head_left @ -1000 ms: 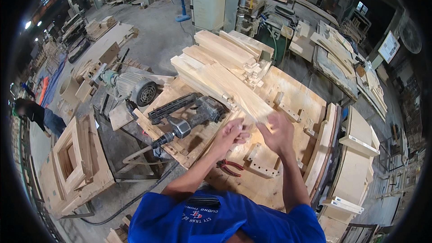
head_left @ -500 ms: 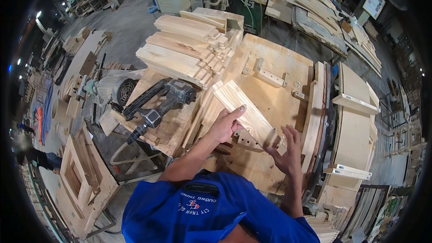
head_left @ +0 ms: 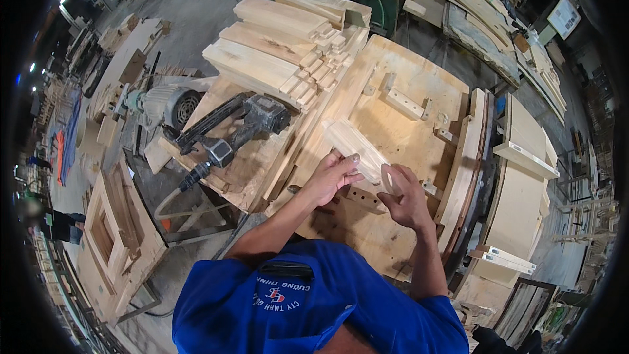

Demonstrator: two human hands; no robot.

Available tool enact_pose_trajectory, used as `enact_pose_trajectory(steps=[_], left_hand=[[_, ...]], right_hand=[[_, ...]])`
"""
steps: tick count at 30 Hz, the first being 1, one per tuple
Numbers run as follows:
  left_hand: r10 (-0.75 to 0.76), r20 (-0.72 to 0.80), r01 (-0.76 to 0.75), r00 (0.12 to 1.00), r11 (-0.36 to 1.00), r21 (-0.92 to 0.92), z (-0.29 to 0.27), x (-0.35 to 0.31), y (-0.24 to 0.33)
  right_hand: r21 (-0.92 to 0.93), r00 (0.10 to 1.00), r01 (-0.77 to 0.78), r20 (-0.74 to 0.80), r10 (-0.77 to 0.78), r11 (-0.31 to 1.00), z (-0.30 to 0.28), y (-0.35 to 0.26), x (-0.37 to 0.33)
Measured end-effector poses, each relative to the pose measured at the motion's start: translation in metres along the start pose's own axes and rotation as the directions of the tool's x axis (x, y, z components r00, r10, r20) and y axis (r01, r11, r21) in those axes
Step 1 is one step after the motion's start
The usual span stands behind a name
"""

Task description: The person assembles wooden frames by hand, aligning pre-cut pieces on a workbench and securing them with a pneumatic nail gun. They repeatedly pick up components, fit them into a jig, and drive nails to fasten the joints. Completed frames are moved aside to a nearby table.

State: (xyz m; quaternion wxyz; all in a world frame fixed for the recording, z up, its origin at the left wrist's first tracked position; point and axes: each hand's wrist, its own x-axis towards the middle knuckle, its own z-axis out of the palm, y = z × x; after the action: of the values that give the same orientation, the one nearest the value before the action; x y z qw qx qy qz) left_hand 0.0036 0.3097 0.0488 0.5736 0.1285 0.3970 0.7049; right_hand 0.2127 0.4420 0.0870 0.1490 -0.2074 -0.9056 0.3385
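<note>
A short pale wooden board point(head_left: 356, 146) is held tilted above a plywood work board point(head_left: 367, 244). My left hand point(head_left: 333, 178) grips its near-left edge, thumb on top. My right hand point(head_left: 405, 198) has its fingers closed round the board's right end. Below the hands, a small drilled wooden block point(head_left: 365, 199) is partly covered. Another block with holes point(head_left: 405, 103) is fixed farther back on the plywood. To the left lies a black nail gun point(head_left: 252, 124) with an air hose point(head_left: 169, 204), touched by neither hand.
Behind the nail gun, several tenoned wooden pieces point(head_left: 262, 46) are stacked. An electric motor point(head_left: 171, 106) stands at the left. Long wooden rails point(head_left: 462, 164) border the plywood's right side, and a curved panel assembly point(head_left: 514, 203) stands beyond. Wooden frames point(head_left: 118, 229) lie at lower left.
My right hand has closed in on the board's right end from a more spread pose. The board has turned, showing its edge more, and appears slightly lower. The whole view has shifted somewhat.
</note>
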Motion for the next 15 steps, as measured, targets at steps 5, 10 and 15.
enact_pose_trajectory(steps=[5,10,15], left_hand=[[-0.010,-0.042,0.012,0.999,0.999,0.040,-0.004,-0.011,-0.018],[-0.095,-0.240,0.071,0.966,0.992,-0.105,-0.006,-0.003,-0.044],[-0.029,-0.322,-0.072,0.946,0.952,-0.297,-0.004,0.001,-0.073]], right_hand=[[0.554,0.834,-0.445,0.542,0.101,0.703,-0.029,0.029,-0.011],[0.099,0.935,-0.327,0.180,0.306,0.940,-0.013,0.013,0.002],[-0.439,0.988,-0.049,0.109,0.107,0.897,0.015,-0.001,0.016]])
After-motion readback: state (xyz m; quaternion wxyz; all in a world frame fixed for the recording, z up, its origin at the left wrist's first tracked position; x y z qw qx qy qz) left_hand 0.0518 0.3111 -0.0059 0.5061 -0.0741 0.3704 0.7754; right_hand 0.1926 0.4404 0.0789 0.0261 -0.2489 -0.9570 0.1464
